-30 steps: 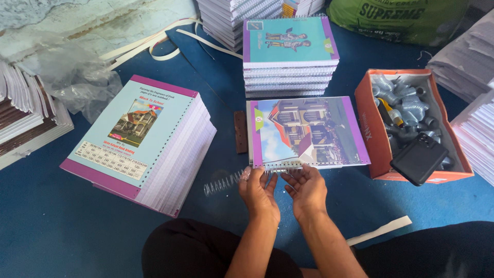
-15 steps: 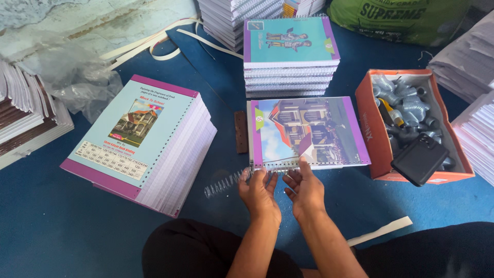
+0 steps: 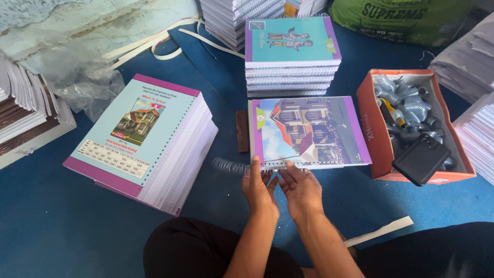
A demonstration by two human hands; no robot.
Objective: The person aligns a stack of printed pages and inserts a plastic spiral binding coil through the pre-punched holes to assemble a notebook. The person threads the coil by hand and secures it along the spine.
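While the left hand [image 3: 259, 186] pinches the wire coil [image 3: 230, 166], the right hand [image 3: 301, 188], fingers loosely spread, steadies the notebook's [image 3: 309, 131] near edge.

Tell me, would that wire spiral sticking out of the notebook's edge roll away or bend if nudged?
Probably springy, not stiff: the wire spiral is a thin open coil. Loose, its round shape might roll, but it seems threaded into the notebook, with both hands at that edge, so it likely stays put.
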